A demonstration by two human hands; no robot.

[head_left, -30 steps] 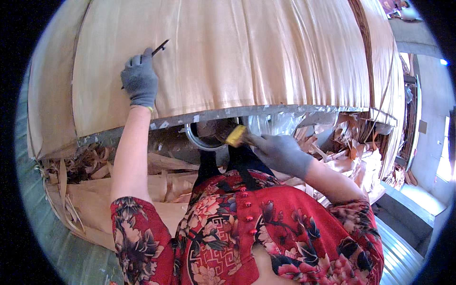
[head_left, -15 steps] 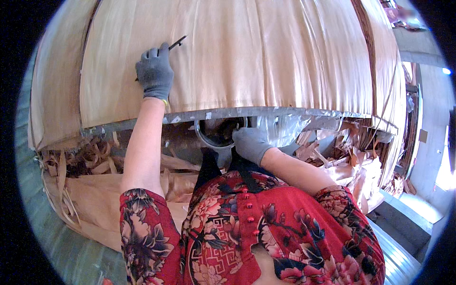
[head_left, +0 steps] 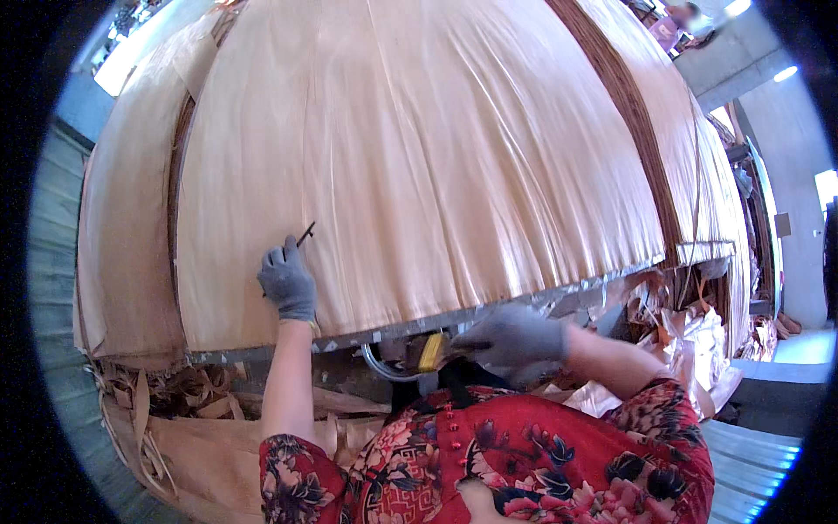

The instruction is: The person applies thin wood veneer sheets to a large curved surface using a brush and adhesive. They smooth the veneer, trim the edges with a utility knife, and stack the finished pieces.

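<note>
Shirt fabric (head_left: 541,437), red with a floral print, lies nearest, below and between the two gloved hands. The right hand (head_left: 515,336), in a grey glove and blurred, is closed around the handle of a brush with a yellow band (head_left: 432,351), which points toward the left hand's side. Just left of the right hand, the brush is over a round metal pail (head_left: 375,367), partly hidden under the table edge (head_left: 378,335); whether the bristles touch its contents cannot be told. Veneer scraps (head_left: 209,397) lie below and left of the left hand, and a crumpled pale heap (head_left: 698,349) lies to the right of the right hand.

Farther forward, the left hand (head_left: 288,279), also grey-gloved, grasps a slender dark tool (head_left: 306,234), its tip slanting up and right beyond the fingers. That hand is over the lower left part of a broad, rippled wood veneer sheet (head_left: 393,157), which stretches away ahead of both hands. A dark brown band (head_left: 624,100) borders the sheet, ahead and right of the right hand. Farthest off, beyond that band, is a person in pink (head_left: 668,33).
</note>
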